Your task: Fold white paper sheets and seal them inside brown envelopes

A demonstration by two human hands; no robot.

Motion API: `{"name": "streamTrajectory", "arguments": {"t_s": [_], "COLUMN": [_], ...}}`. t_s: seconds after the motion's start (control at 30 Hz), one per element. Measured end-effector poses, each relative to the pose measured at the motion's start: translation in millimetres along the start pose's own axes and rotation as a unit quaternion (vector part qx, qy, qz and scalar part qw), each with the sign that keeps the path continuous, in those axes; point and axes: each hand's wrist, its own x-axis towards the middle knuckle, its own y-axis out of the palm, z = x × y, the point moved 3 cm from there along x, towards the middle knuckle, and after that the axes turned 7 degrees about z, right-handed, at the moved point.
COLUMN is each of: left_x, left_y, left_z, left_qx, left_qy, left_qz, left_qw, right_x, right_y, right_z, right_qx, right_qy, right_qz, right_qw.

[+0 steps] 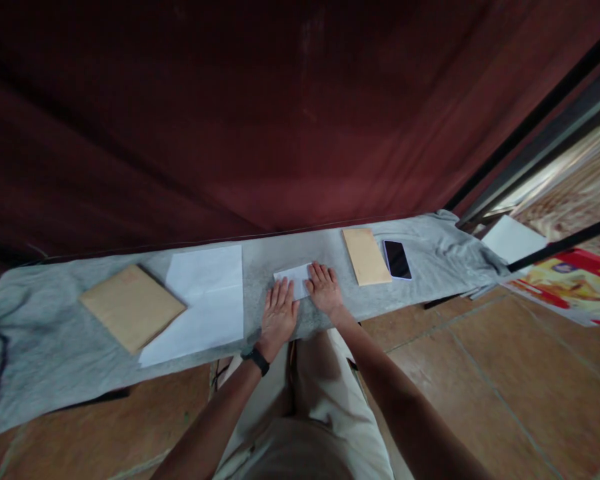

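Observation:
A small folded sheet of white paper (300,275) lies in front of me on a grey cloth. My left hand (279,311) rests flat on its left part, fingers stretched out. On the paper's right end lies my right hand (325,288), also flat with the fingers extended. Both palms hide part of the sheet. To the left is a larger stack of white paper (215,293), partly covered by brown envelopes (133,307). A single brown envelope (366,257) sits to the right of my right hand.
A phone (397,259) lies beside the right envelope. The grey cloth (300,250) covers a narrow bench against a dark red wall (280,133). At the right, a colourful box (575,283) and a white panel (514,239) stand near a dark metal frame.

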Motion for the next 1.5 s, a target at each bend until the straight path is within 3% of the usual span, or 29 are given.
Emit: {"name": "streamTrajectory", "arguments": {"t_s": [0.2, 0.47, 0.73, 0.93, 1.07, 1.23, 1.5], "left_x": [-25, -37, -20, -7, 10, 19, 14], "left_y": [-5, -10, -14, -14, -11, -2, 5], "left_z": [-8, -1, -6, -2, 5, 10, 14], "left_qx": [0.025, 0.029, -0.017, -0.028, -0.026, -0.019, -0.064], "left_qy": [0.02, 0.028, 0.025, -0.016, -0.029, -0.054, -0.041], "left_qz": [0.04, 0.03, 0.009, -0.007, 0.01, 0.022, -0.004], "left_qw": [0.999, 0.999, 1.0, 0.999, 0.999, 0.998, 0.997], "right_x": [0, 1, 1, -4, -11, -11, -14], "right_y": [2, 3, -1, 1, 3, 0, -8], "right_z": [0, 2, 1, 35, 44, 30, -17], "right_qx": [0.005, 0.02, 0.047, 0.07, 0.051, 0.033, 0.034], "right_qy": [0.004, 0.008, -0.011, -0.14, -0.133, -0.091, -0.028], "right_qz": [-0.018, -0.017, -0.024, 0.039, 0.057, 0.052, 0.024], "right_qw": [1.0, 1.0, 0.999, 0.987, 0.988, 0.994, 0.999]}}
